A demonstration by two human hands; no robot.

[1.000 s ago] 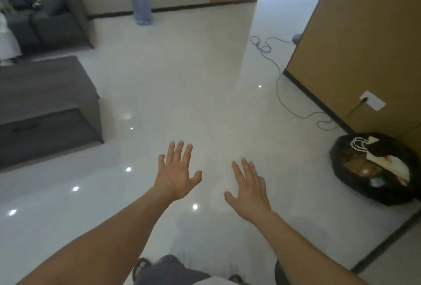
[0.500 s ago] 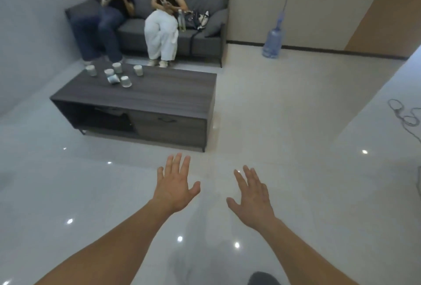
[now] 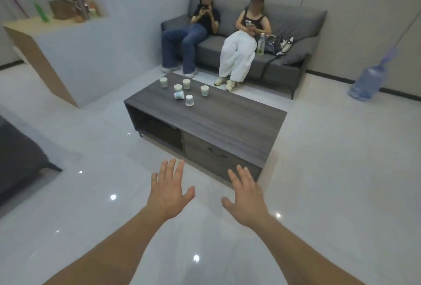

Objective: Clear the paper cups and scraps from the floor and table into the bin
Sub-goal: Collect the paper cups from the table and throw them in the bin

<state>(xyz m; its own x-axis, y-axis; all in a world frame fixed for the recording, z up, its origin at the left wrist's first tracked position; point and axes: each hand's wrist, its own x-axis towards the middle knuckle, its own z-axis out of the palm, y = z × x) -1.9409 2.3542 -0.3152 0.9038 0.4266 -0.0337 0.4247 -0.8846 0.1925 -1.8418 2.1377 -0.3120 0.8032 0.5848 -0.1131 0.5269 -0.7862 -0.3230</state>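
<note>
Several white paper cups (image 3: 186, 84) stand at the far left end of a dark grey coffee table (image 3: 227, 118). One of the cups (image 3: 179, 95) lies on its side, and another cup (image 3: 189, 100) stands upside down. My left hand (image 3: 169, 190) and my right hand (image 3: 246, 196) are stretched out in front of me over the floor, fingers spread, holding nothing. Both hands are well short of the cups, near the table's front corner. No bin is in view.
Two people sit on a grey sofa (image 3: 293, 34) behind the table. A white counter (image 3: 109, 41) stands at the left, a large water bottle (image 3: 369, 82) at the right wall, and dark furniture (image 3: 18, 157) at the left edge. Glossy white floor surrounds the table.
The view has swung left, away from the black bin by the wall, to the coffee table, which is now closer. Both hands stay spread and empty.
</note>
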